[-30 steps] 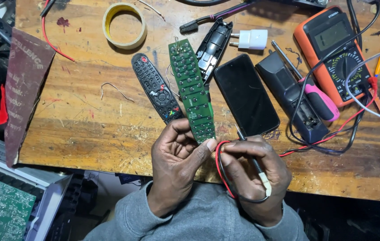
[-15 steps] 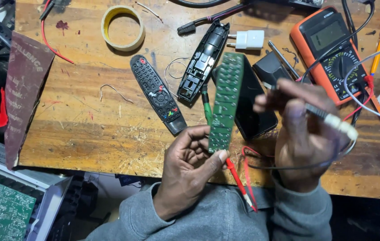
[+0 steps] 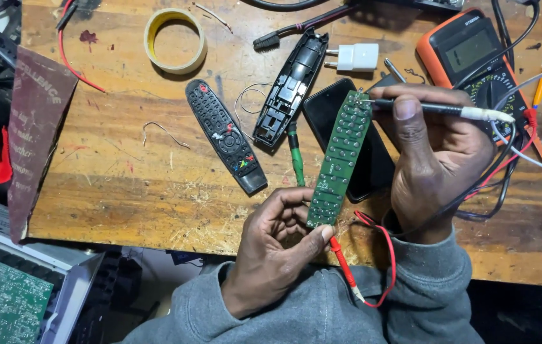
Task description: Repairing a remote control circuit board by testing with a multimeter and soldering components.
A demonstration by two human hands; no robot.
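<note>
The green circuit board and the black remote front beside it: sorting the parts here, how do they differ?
The green circuit board is held off the bench by the left hand, with the right hand touching a probe to its top end; the black remote front lies flat on the wooden bench, untouched. The board is bare green with rows of contact pads; the remote front is black with buttons, some coloured. Both are long and narrow.

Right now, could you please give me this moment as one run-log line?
left hand: holds green circuit board by lower end | right hand: black probe tip on board's top | red probe: loose beside left hand
</note>
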